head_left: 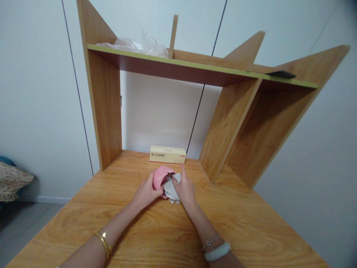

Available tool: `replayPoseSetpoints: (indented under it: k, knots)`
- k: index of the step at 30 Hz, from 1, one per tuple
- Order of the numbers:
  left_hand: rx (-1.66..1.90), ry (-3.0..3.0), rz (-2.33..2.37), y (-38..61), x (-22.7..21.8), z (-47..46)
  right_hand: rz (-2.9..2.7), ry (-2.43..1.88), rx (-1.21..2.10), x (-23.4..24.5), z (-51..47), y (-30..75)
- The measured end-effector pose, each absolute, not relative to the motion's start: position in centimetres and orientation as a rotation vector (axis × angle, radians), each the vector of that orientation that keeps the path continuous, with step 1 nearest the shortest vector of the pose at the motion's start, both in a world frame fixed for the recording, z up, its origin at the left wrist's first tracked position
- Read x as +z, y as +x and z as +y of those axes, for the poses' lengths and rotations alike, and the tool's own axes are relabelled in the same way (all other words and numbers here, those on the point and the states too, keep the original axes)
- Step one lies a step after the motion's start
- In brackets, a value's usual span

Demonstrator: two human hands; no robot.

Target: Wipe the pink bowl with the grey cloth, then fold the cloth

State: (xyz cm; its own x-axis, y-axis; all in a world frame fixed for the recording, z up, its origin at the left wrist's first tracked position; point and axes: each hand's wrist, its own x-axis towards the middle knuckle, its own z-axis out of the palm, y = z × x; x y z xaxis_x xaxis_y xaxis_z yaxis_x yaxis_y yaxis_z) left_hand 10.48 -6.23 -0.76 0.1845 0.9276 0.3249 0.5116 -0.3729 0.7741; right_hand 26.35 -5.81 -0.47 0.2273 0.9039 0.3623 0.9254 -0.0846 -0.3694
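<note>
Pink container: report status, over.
Left hand grips pink container. Right hand holds grey cloth at its opening. Box stands behind, not between the hands.

Your left forearm (119, 223) slants inward from the lower left, and your left hand (149, 189) is curled in a grip, its thumb (158, 192) pointing right, its other fingers largely hidden. Your right forearm (201, 220) leans in from the lower right, with your right hand (186, 189) gripping near the left, thumb turned inward and index finger (183, 169) extended away from you. Both wrists look nearly straight.
</note>
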Motion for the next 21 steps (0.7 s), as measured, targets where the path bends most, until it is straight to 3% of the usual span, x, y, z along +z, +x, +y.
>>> replayPoseSetpoints:
  k: [6, 11, 21]
  knots:
    - [0.966, 2.037, 1.453, 10.5, 0.0, -6.6, -1.828, -1.862, -0.262, 0.1, -6.2, 26.7]
    - [0.940, 2.092, 1.393, 10.3, 0.4, -6.9, -1.757, -1.852, -0.056, -0.6, -5.8, 27.0]
    - [1.257, 1.883, 1.037, 11.0, -1.2, -6.4, -1.482, -1.579, 0.293, -2.4, -4.7, 26.7]
